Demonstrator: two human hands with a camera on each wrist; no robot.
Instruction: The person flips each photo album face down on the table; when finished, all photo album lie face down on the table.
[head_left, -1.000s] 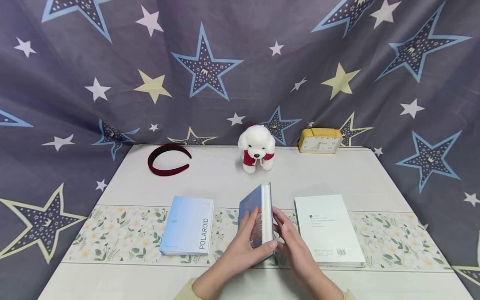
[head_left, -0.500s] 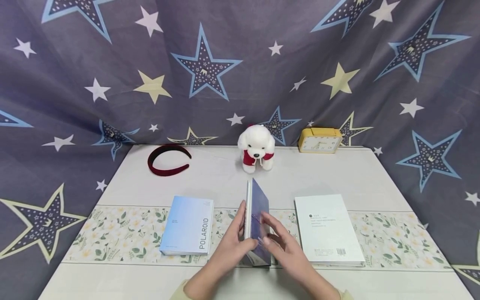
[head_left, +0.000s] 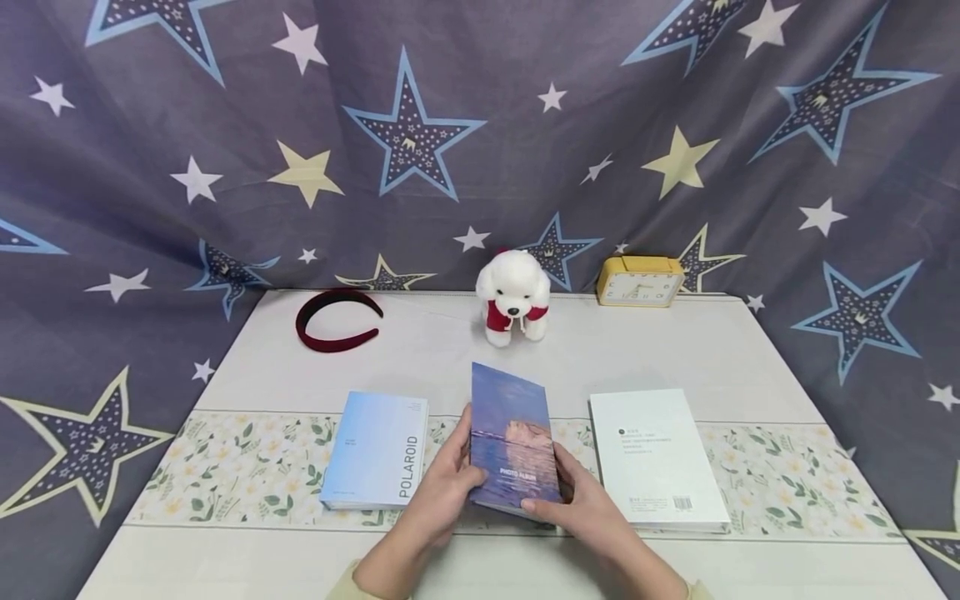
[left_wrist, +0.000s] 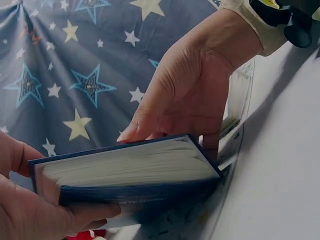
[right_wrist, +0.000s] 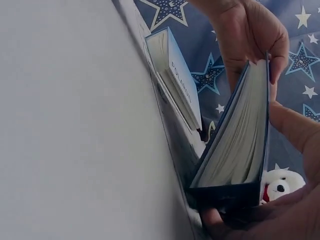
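A blue photo album (head_left: 512,442) with a sea picture and the words PHOTO ALBUM on its cover is held at the middle of the table, its cover tilted up. My left hand (head_left: 441,487) grips its left edge, thumb over the cover and fingers behind. On the other side my right hand (head_left: 581,500) holds the lower right edge, thumb on the cover. Both wrist views show the album's white page edges (left_wrist: 135,167) between the covers. To the left lies a light blue POLAROID album (head_left: 375,450); to the right, a white book (head_left: 658,458) with a barcode.
Toward the back of the table (head_left: 435,333) are a dark red headband (head_left: 303,325), a white toy dog (head_left: 513,287) in red and a yellow clock (head_left: 641,282). A floral strip (head_left: 225,475) crosses the table. Behind hangs a star-patterned curtain (head_left: 510,150).
The blue album has turned in my hands, from standing on edge to showing its picture cover. Both hands have shifted their hold on it. The other things have stayed in place.
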